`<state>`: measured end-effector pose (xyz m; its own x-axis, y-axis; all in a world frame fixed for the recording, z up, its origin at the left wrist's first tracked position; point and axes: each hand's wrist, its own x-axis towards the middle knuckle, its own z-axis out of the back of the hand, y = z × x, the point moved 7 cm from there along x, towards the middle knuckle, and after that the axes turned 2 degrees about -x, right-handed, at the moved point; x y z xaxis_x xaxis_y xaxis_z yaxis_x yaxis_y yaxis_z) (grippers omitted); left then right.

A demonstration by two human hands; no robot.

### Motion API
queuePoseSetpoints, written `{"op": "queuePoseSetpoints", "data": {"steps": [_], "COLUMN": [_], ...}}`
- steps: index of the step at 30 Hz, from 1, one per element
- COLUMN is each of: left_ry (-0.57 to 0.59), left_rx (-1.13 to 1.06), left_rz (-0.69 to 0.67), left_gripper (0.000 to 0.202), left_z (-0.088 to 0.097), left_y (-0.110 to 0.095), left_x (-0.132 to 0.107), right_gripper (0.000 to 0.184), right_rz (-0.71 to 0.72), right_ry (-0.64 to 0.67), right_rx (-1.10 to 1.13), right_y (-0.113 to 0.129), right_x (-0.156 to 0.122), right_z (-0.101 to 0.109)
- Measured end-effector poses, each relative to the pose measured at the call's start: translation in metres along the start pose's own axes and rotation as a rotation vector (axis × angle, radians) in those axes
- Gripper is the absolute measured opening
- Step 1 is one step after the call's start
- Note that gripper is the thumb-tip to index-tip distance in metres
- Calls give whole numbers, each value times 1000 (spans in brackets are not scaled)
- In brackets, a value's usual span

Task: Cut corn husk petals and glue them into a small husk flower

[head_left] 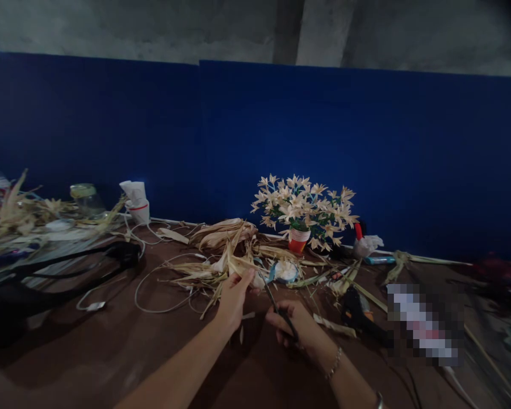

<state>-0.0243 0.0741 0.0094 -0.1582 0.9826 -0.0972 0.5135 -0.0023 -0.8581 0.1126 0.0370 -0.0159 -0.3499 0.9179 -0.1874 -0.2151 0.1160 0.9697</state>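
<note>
My left hand point(235, 298) pinches a pale dry corn husk point(241, 266) between thumb and fingers. In my right hand point(293, 326) is a pair of dark scissors point(276, 304), its fingers wrapped round the handles. The blades point up and away, with their tips close to the husk's right edge; whether they touch it I cannot tell. Small husk scraps point(241, 334) lie on the brown table below. Beyond both hands rests a heap of dried husks point(221, 234). A round blue-edged container point(286, 271) with white contents sits just past the scissors.
Behind stands a red-and-white cup point(298, 240) of pale husk flowers point(302, 201). To the right lies a dark glue gun point(357, 309). A white cable point(138, 295) loops at left, near a black strap-like object point(68, 284). A blue panel point(255, 142) closes off the back.
</note>
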Motion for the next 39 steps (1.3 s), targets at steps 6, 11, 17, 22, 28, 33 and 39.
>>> {"op": "queuePoseSetpoints", "data": {"steps": [6, 11, 17, 22, 28, 33, 39], "left_ry": [-8, -6, 21, 42, 38, 29, 45], "left_rx": [4, 1, 10, 16, -9, -47, -29], "left_rz": [4, 9, 11, 26, 61, 74, 88], "left_gripper": [34, 33, 34, 37, 38, 34, 33], "left_z": [0, 1, -1, -2, -2, -1, -1], "left_y": [0, 1, -2, -1, 1, 5, 4], "left_x": [0, 1, 1, 3, 4, 6, 6], "right_gripper": [37, 33, 33, 34, 35, 34, 31], "right_rz": [-3, -10, 7, 16, 8, -6, -13], "right_ry": [-20, -45, -45, -42, -40, -46, -51], "right_rx": [-20, -12, 5, -1, 5, 4, -42], "right_y": [10, 12, 11, 7, 8, 11, 12], "right_x": [-3, -4, -4, -2, -1, -2, -4], "right_z": [-1, 0, -1, 0, 0, -1, 1]}}
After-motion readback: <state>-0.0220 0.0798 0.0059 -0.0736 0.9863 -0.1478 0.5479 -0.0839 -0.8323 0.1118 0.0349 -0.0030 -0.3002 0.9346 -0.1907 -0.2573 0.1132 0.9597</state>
